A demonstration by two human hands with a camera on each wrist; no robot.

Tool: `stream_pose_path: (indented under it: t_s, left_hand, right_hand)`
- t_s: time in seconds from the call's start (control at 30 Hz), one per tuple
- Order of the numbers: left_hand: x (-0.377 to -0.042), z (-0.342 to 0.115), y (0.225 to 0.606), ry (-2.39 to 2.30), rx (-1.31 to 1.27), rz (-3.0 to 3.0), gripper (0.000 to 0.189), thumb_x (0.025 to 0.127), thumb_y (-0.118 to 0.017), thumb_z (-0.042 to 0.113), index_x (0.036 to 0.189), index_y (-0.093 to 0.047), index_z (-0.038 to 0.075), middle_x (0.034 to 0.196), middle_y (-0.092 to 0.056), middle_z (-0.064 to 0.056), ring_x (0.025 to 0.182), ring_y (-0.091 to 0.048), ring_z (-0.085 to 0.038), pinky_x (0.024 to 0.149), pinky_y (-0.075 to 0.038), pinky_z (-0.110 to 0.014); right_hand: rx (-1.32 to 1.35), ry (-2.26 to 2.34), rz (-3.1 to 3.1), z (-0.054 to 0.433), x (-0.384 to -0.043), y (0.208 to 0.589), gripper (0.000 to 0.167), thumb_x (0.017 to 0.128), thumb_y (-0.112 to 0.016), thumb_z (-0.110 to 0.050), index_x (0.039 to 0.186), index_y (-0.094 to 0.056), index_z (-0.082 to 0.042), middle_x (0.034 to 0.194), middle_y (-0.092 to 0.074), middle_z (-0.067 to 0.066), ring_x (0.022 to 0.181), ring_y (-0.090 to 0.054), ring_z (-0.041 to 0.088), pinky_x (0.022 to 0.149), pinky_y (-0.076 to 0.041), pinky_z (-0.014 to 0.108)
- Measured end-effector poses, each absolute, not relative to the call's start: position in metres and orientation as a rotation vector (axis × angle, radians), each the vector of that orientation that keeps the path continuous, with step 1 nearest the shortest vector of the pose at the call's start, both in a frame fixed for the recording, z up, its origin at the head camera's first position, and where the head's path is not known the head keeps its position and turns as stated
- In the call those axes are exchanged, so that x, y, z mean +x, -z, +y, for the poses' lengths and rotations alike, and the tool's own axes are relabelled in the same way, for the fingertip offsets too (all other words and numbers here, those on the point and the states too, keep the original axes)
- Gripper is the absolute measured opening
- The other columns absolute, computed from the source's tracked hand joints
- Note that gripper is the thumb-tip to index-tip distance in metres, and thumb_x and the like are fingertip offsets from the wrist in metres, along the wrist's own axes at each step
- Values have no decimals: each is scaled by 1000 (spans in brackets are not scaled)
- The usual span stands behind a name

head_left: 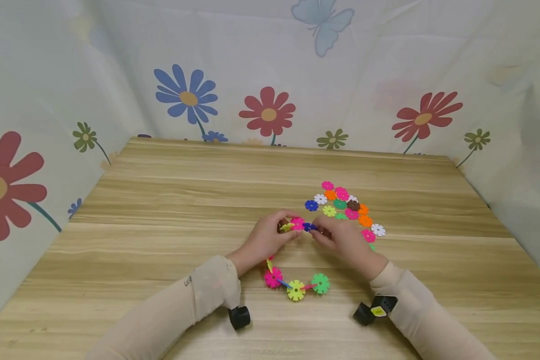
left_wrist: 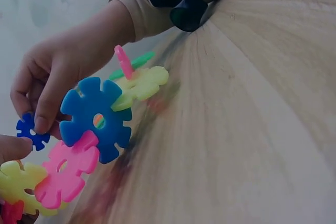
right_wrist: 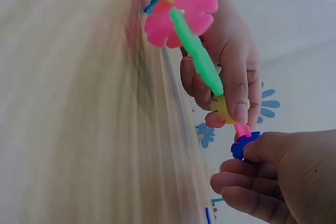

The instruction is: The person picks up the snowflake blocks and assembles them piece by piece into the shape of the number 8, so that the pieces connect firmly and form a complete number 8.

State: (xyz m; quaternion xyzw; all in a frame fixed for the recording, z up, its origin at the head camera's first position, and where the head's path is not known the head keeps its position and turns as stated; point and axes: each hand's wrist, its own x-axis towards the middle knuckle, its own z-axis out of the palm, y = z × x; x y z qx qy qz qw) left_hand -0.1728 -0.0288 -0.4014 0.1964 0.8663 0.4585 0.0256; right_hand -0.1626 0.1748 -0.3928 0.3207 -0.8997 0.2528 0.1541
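While I guide this from afar, my left hand (head_left: 267, 234) pinches the chain (head_left: 290, 292) near its pink end disc (head_left: 298, 223); my right hand (head_left: 344, 243) pinches a blue disc (head_left: 308, 227) against it. I'd line up the slots, brace the pink disc, and press straight, without twisting. The chain curves towards the desk's (head_left: 184, 200) near edge; loose discs (head_left: 352, 214) lie towards its far right corner.

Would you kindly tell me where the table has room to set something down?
The table is bare from the left hand to the left edge, from the loose flower-shaped pieces to the right edge, and between those pieces and the back edge. It is crowded between the sleeves, where the linked chain curves, and beyond the right hand, among those pieces.
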Motion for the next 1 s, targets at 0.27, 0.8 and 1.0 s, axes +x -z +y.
stream_pose_path:
  t_s: [0.27, 0.8, 1.0]
  left_hand:
    - [-173, -25, 402, -1434, 578, 2674, 34, 87, -72, 23, 118, -62, 12, 98, -67, -6, 85, -58, -16, 76, -48, -28]
    - [-174, -27, 404, -1702, 490, 2309, 33, 95, -60, 31, 118, -56, 7, 78, -64, -12, 50, -53, -14, 47, -47, -25]
    - [-174, -28, 405, -1660, 526, 2383, 21, 96, -58, 28, 108, -61, 11, 87, -67, -10, 56, -53, -14, 51, -43, -24]
  right_hand:
    - [890, -761, -2600, 170, -161, 391, 6, 92, -64, -10, 89, -65, -5, 74, -64, 2, 63, -49, 8, 57, -45, 19]
    - [796, -1195, -2744, 173, -166, 390, 12, 94, -60, -10, 102, -69, -8, 87, -73, 7, 69, -67, 14, 61, -55, 21]
    - [731, -1152, -2760, 178, -169, 390, 14, 94, -62, -13, 105, -69, -7, 93, -73, 6, 74, -65, 12, 65, -53, 20]
